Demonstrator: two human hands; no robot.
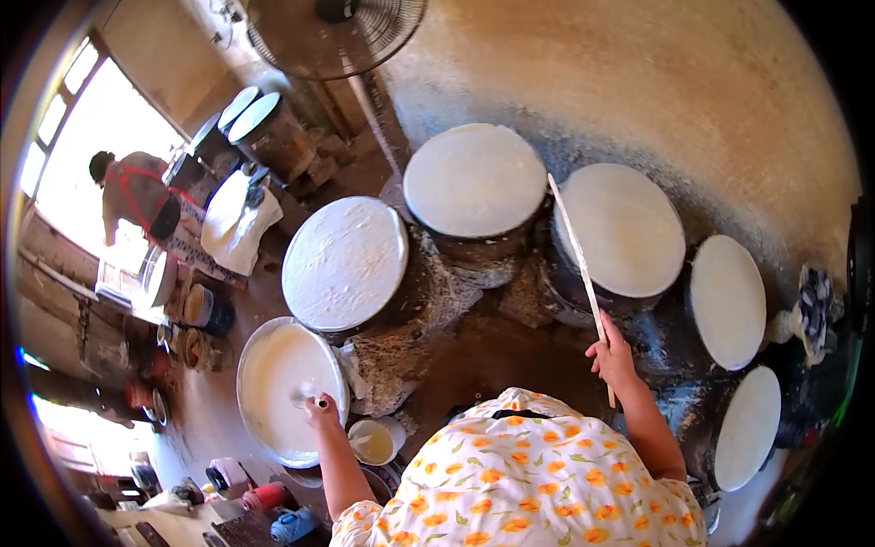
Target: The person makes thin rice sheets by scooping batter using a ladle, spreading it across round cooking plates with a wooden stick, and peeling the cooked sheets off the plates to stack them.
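Note:
My left hand [319, 412] is closed around a short pale handle [322, 402] that dips into a wide basin [248, 365] of white liquid at the lower left. My right hand [612, 357] grips a long thin wooden stick [574, 251]. The stick slants up and left, and its far tip lies between two round steamer tops. Several round tops covered with white sheets curve around me: one [344, 263] beside the basin, one [475, 180] at the back, one [622, 228] under the stick, and two more [726, 301] [747, 427] on the right. My floral shirt fills the bottom.
A small bowl [372, 442] of pale liquid sits by my left forearm. A standing fan [333, 27] is at the top. Lidded pots [264, 128] and a white cloth [239, 219] stand at the back left. Another person [132, 191] bends by the bright window. Containers crowd the floor at the lower left.

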